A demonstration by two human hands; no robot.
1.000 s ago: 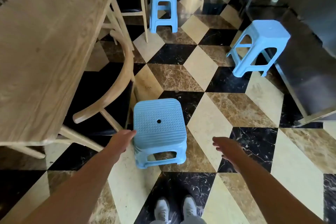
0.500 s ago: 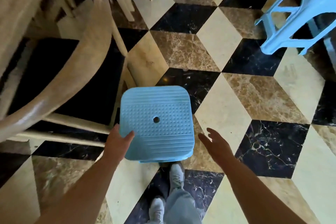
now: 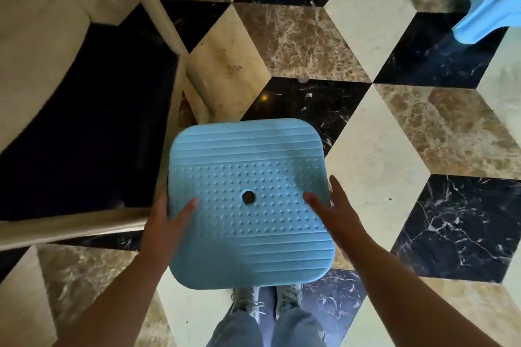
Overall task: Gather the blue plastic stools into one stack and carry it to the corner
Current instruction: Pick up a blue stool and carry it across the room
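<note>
Blue plastic stool [image 3: 248, 200] sits square between both hands — left hand [image 3: 166, 222] clasps its left edge, right hand [image 3: 335, 214] spread wide, just touching the right.

Lighting moderate and uneven, polished floor [image 3: 304, 45] bright with soft sheen toward the upper frame, deep shadow under the wooden chair [image 3: 93, 135] at left (detail lost there), wide-angle bending at the edges, motion blur on the second stool [image 3: 487, 0] at top right.
</note>
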